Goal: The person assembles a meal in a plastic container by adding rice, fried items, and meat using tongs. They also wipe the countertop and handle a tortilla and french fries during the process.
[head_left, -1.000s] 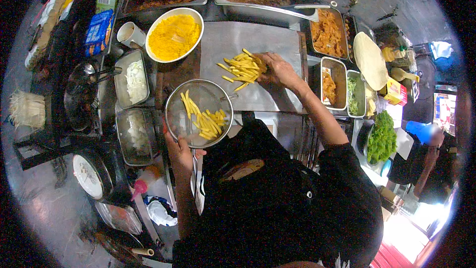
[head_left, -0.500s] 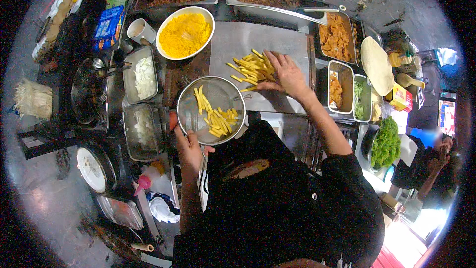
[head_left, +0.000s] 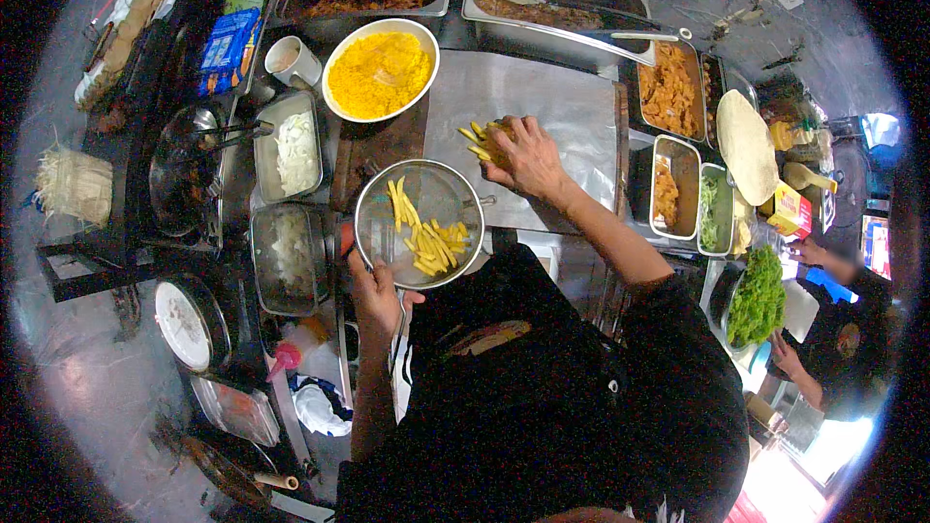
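My left hand (head_left: 376, 292) is closed round the handle of a round metal mesh strainer (head_left: 376, 225). Several French fries (head_left: 433, 244) lie inside it. On a pale sheet (head_left: 572, 111) spread over a wooden board (head_left: 373, 167), my right hand (head_left: 528, 161) is curled over a bunch of French fries (head_left: 477, 138), just beyond the strainer's right side. Fry ends stick out to the left of its fingers; the rest are hidden under the palm. A white bowl (head_left: 433, 102) of yellow grated food stands past the strainer.
Metal trays of cooked filling (head_left: 670, 87) line the right side, beside a flatbread (head_left: 744, 147) and lettuce (head_left: 758, 298). A spoon rests in the deep pan (head_left: 484, 15) at the back. Containers of chopped onion (head_left: 295, 150) and a pan (head_left: 179, 169) are at left. Another person (head_left: 841, 329) stands far right.
My right hand has moved left across the sheet and closed over the fries, which were spread out beside it. The strainer stays in my left hand. The whole view has shifted slightly.
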The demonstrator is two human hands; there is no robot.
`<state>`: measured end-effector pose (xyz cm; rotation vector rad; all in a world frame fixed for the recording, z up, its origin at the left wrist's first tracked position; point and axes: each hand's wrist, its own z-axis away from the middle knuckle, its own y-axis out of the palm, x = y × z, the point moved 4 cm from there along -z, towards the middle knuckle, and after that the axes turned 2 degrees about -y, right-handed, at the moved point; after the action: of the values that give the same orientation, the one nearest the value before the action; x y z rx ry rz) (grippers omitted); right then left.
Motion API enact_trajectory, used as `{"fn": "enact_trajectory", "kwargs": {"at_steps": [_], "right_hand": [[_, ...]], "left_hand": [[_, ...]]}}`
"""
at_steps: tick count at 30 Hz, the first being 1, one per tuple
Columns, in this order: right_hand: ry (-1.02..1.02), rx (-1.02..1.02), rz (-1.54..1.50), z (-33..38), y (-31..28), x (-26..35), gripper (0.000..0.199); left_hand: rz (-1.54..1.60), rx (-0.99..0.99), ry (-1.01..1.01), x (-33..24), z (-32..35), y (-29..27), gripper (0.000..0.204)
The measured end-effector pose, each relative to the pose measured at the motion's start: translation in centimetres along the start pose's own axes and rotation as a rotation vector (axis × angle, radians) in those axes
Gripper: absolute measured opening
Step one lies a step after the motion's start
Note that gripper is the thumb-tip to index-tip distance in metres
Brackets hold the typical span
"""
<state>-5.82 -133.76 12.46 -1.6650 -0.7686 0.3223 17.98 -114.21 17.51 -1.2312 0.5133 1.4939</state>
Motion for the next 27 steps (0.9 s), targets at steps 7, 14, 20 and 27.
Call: {"fn": "enact_trajectory", "kwargs": {"at_steps": [7, 14, 20, 27], "right_hand": [[0.066, 0.152, -0.152, -1.4, -0.1, -0.4, 0.052], [0.224, 0.159, -0.590, -2.4, 0.5, -5.7, 0.043], [0.244, 0.120, -0.729, -2.7, -3.3, -7.4, 0.046], [0.010, 0.091, -0.402, -2.5, -6.5, 2.5, 0.053]], "left_hand": [[0.018, 0.047, -0.033, 0.4, -1.0, 0.2, 0.043], [0.074, 0.095, -0.029, 0.7, -1.6, 1.0, 0.042], [-0.100, 0.184, 0.025, -2.2, -3.1, 4.0, 0.026], [0.041, 0.260, -0.038, -4.1, -3.9, 8.7, 0.032]]}}
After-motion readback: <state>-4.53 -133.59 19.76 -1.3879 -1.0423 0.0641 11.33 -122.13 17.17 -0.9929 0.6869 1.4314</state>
